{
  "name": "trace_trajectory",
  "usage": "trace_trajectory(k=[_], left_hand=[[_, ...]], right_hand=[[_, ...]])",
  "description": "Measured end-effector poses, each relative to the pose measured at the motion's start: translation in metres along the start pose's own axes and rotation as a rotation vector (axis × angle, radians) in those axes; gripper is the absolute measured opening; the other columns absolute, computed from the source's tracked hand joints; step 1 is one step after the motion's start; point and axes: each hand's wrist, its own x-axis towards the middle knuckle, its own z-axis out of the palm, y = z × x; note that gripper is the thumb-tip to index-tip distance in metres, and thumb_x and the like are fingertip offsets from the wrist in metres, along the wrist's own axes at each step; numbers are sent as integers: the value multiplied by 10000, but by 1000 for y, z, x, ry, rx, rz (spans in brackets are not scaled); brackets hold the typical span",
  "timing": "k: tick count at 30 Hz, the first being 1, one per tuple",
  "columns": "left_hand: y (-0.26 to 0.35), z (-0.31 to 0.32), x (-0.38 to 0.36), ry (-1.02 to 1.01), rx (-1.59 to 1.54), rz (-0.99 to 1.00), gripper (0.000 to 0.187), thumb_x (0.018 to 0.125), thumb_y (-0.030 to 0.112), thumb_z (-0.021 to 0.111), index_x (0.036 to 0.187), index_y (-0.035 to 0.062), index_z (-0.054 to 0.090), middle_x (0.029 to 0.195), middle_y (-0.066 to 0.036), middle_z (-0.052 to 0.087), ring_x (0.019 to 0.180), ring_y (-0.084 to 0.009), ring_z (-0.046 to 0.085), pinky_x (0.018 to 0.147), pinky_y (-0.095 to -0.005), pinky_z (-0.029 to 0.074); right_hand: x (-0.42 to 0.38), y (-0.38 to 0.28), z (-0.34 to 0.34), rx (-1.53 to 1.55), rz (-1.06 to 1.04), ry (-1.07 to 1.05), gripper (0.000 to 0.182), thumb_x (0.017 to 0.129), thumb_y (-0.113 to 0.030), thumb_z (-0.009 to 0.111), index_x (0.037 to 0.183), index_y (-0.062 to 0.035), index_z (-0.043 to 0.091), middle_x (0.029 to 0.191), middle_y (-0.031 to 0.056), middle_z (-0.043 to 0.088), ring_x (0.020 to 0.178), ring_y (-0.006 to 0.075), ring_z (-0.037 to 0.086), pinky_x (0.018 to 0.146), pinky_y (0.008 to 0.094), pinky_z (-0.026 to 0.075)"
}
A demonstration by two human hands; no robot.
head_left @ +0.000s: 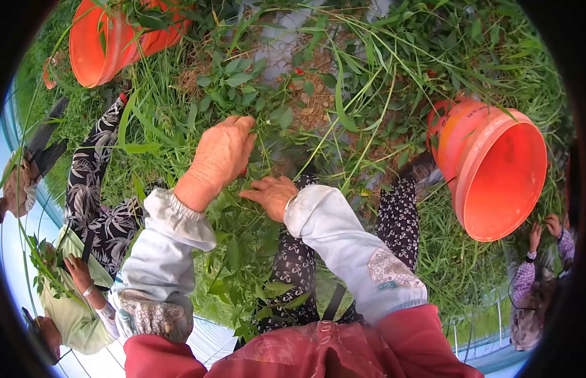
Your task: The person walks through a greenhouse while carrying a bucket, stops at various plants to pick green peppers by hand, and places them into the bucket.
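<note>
Low leafy plants [239,79] fill the ground ahead of both hands. My left hand [220,154] is among them with its fingers curled together, and a small red spot [244,171] shows at its lower edge; what the fingers grip is hidden. Just below and to the right, my right hand [272,195] reaches leftward over green stems, its fingers extended and a little apart, with nothing visible in it. More leafy stems [242,246] stand below the hands, against a patterned trouser leg.
Orange buckets lie tilted at upper left [94,44] and at right [504,176]. Long grass blades [343,94] cross the upper middle. Other people are at the left edge [79,296] and lower right [532,290]. Grey ground sheet [283,44] shows between plants.
</note>
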Motion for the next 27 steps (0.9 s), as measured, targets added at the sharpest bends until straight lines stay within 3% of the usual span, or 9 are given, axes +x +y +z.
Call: trace_trajectory(k=[3, 5, 8, 11, 13, 20, 24, 25, 27], left_hand=[[-29, 34, 2, -109, 361, -78, 398, 807, 267, 584, 1075, -15, 500, 927, -204, 599, 819, -357, 594, 700, -388, 486], [-26, 48, -18, -637, 197, -396, 525, 802, 327, 592, 1114, -68, 444, 975, -230, 584, 882, -354, 587, 752, -379, 478], [-10, 76, -70, -425, 76, -328, 663, 782, 329, 615, 1199, -109, 345, 1158, -288, 472, 1055, -364, 514, 857, -372, 444], [9, 98, -101, -398, -51, -376, 692, 788, 278, 598, 1246, -132, 281, 1271, -316, 354, 1137, -397, 442, 917, -365, 413], [15, 119, -113, -340, 30, -223, 759, 764, 210, 614, 1280, -157, 195, 1292, -363, 272, 1184, -429, 371, 991, -378, 343], [31, 106, -117, -352, -230, -282, 745, 760, 208, 606, 1274, -150, 203, 1290, -392, 237, 1199, -467, 324, 1004, -413, 327], [30, 73, -111, -451, -117, -265, 547, 774, 216, 602, 1168, -108, 405, 1214, -322, 411, 1092, -428, 457, 958, -385, 371], [26, 70, -111, -354, 33, -114, 337, 782, 175, 591, 1019, -58, 537, 1072, -244, 543, 976, -374, 540, 881, -366, 421], [15, 53, -86, -343, -105, -237, 273, 789, 170, 580, 964, -39, 561, 1014, -216, 566, 924, -360, 558, 836, -375, 439]], right_hand=[[-9, -3, -6, -6, -21, 70, 551, 758, -39, 517, 1256, -266, 459, 1283, 55, 430, 1208, 232, 379, 982, 450, 286], [-11, 3, 1, 7, -26, 102, 538, 751, -34, 522, 1242, -249, 470, 1271, 69, 435, 1205, 234, 385, 972, 445, 298], [-16, 18, 19, 42, -11, 212, 493, 735, -32, 539, 1200, -187, 486, 1241, 97, 456, 1152, 250, 435, 921, 417, 341], [-25, 27, 21, 223, 10, 502, 493, 740, -19, 523, 1215, -129, 448, 1104, 97, 542, 987, 267, 527, 821, 389, 373], [-32, 23, 14, 192, -24, 503, 532, 733, -8, 522, 1240, -146, 431, 1092, 93, 547, 977, 259, 532, 807, 388, 374], [-40, 16, 20, -32, -47, 303, 764, 706, 9, 537, 1369, -249, 259, 955, 58, 564, 914, 257, 543, 760, 383, 379], [-35, 17, 21, 22, -65, 162, 740, 739, -33, 523, 1383, -258, 237, 890, 58, 579, 922, 242, 540, 786, 376, 374], [-33, 19, 24, -39, -63, 100, 713, 761, -52, 502, 1387, -256, 229, 888, 54, 580, 924, 233, 540, 808, 367, 369], [-28, 22, 27, -127, -45, -22, 603, 823, -102, 429, 1380, -251, 254, 909, 42, 587, 939, 213, 540, 867, 352, 348]])
